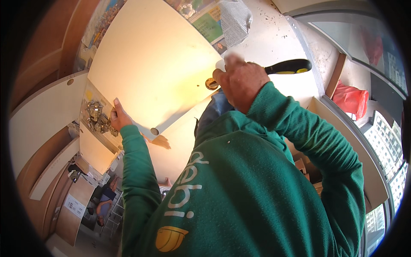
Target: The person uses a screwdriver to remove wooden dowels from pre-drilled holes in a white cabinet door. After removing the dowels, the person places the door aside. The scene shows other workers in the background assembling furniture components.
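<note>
A large cream-white panel (150, 64) lies in front of me, with a round hinge hole (211, 83) near its right corner and another round hole (154, 131) near its lower corner. My left hand (120, 118) grips the panel's left edge, thumb on top and the other fingers mostly hidden. Closed around a hand tool with a black and yellow handle (289, 67), my right hand (245, 81) is right beside the hinge hole. The handle sticks out to the right; the tool's working end is mostly hidden, so its kind is unclear.
Metal hinges (98, 115) are heaped left of my left hand. Newspaper (235, 21) lies beyond the panel. More boards (47, 115) stand at the left. A red bag (351, 100) sits by the window at the right. Another person (104, 207) is in the lower-left background.
</note>
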### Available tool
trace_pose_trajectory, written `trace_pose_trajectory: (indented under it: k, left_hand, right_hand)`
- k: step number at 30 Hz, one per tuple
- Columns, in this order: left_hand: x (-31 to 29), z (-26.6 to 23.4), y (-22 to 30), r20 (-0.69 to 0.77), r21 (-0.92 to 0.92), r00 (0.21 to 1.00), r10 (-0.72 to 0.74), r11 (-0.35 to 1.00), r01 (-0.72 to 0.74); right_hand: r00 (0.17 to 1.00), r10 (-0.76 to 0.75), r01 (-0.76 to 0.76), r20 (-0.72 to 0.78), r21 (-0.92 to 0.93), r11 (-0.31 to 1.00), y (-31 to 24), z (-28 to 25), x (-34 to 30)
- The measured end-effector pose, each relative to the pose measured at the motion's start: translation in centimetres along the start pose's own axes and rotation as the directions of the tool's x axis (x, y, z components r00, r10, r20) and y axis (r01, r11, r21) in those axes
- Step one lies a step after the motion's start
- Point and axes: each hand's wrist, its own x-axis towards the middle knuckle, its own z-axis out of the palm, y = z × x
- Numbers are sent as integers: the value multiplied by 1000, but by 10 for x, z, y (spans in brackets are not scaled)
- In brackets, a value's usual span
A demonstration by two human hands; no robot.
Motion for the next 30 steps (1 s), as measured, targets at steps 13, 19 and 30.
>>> trace_pose_trajectory:
  k: [13, 19, 30]
  left_hand:
    - [3, -1, -3, -8, 11, 1000, 28, 1000, -28]
    - [2, 0, -2, 7, -25, 999, 34, 999, -34]
    - [-1, 2, 3, 2, 6, 1000, 2, 1000, -2]
  right_hand:
    - [970, -112, 69, 214, 202, 977, 24, 3, 10]
    - [989, -47, 11, 138, 249, 969, 16, 2, -3]
    - [918, 199, -310, 342, 309, 899, -1, -4, 4]
